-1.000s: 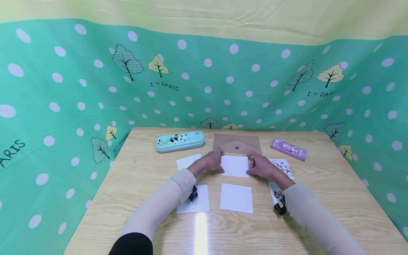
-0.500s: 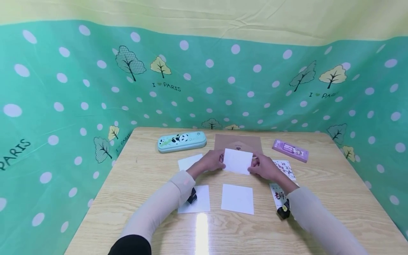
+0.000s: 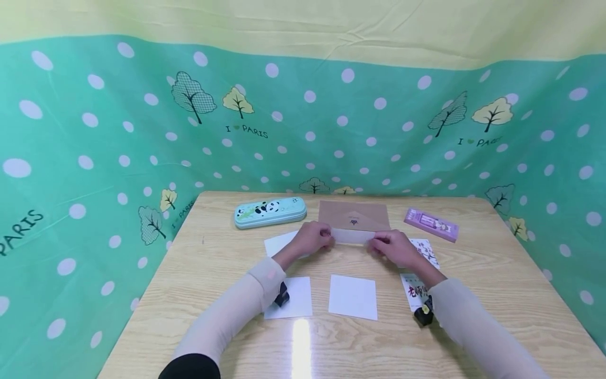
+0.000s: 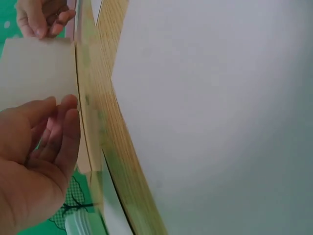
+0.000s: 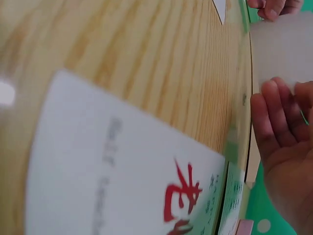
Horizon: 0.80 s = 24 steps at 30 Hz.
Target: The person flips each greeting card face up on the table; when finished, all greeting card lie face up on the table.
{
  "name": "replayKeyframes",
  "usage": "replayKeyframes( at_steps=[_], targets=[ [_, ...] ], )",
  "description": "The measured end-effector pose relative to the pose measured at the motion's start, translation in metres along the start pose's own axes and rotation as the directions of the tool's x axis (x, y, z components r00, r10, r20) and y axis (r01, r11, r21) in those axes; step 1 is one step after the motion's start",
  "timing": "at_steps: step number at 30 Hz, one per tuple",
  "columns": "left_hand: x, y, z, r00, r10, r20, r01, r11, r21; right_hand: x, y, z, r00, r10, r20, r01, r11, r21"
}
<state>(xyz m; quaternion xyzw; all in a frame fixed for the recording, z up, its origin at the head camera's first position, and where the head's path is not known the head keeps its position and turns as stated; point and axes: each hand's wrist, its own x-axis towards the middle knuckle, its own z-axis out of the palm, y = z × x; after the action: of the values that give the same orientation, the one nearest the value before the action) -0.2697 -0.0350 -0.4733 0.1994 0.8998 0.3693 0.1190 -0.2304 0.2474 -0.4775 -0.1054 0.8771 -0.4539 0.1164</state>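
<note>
A white card (image 3: 352,236) is held by both hands just in front of the brown envelope (image 3: 352,209), tilted so that it looks like a narrow strip in the head view. My left hand (image 3: 311,238) pinches its left edge between thumb and fingers, as the left wrist view shows on the card (image 4: 39,73). At the opposite edge, my right hand (image 3: 395,247) pinches it the same way; the right wrist view shows part of the card (image 5: 283,49) above the fingers. The envelope lies flat with its flap and small dark emblem facing up.
White cards lie at left (image 3: 279,242), front left (image 3: 299,299) and front middle (image 3: 353,297). At right are a blossom-print card (image 3: 426,251) and a card with red characters (image 3: 413,289). A panda pencil case (image 3: 271,211) and purple box (image 3: 431,225) flank the envelope.
Both hands raised the card's near side up from the table, then tilted and lowered it, so its face now looks much narrower. The other things stay put.
</note>
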Motion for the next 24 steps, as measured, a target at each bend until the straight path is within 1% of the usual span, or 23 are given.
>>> replayKeyframes(
  at_steps=[2,4,5,7,10,13,14,18,21,24],
  targets=[
    [-0.0005,-0.0021,-0.0008,1.000,-0.027,-0.008,0.027,0.997,-0.069,-0.0008,-0.0001,-0.0018,1.000,-0.004,0.020,0.002,0.996,0.094],
    [-0.0006,-0.0038,-0.0011,0.998,-0.057,-0.015,0.055,0.990,-0.127,-0.0014,-0.0007,-0.0029,0.999,-0.010,0.048,0.003,0.989,0.151],
    [-0.0009,-0.0041,-0.0014,0.997,-0.071,-0.015,0.068,0.987,-0.147,-0.0018,-0.0014,-0.0034,0.998,-0.010,0.061,0.000,0.986,0.166],
    [-0.0016,-0.0042,-0.0017,0.995,-0.096,-0.014,0.092,0.980,-0.175,-0.0018,-0.0019,-0.0036,0.997,0.007,0.072,-0.018,0.989,0.149],
    [-0.0034,-0.0025,-0.0017,0.995,-0.095,-0.002,0.094,0.985,-0.148,-0.0003,-0.0006,-0.0027,0.997,0.033,0.070,-0.038,0.996,0.078],
    [-0.0052,-0.0010,-0.0004,0.997,-0.073,0.033,0.075,0.994,-0.082,0.0021,0.0021,-0.0017,0.996,0.049,0.069,-0.051,0.998,0.026],
    [-0.0058,-0.0007,0.0002,0.997,-0.065,0.050,0.067,0.996,-0.059,0.0025,0.0028,-0.0015,0.996,0.044,0.073,-0.045,0.999,0.009],
    [-0.0073,0.0000,0.0021,0.993,-0.046,0.109,0.049,0.999,-0.025,0.0027,0.0029,-0.0009,0.995,0.012,0.096,-0.007,0.999,-0.053],
    [-0.0075,0.0014,0.0035,0.991,-0.046,0.126,0.045,0.999,0.007,0.0035,0.0032,-0.0001,0.993,-0.013,0.117,0.027,0.993,-0.118],
    [-0.0076,0.0042,0.0051,0.989,-0.052,0.138,0.046,0.998,0.048,0.0052,0.0042,0.0012,0.990,-0.018,0.136,0.043,0.983,-0.179]
  ],
)
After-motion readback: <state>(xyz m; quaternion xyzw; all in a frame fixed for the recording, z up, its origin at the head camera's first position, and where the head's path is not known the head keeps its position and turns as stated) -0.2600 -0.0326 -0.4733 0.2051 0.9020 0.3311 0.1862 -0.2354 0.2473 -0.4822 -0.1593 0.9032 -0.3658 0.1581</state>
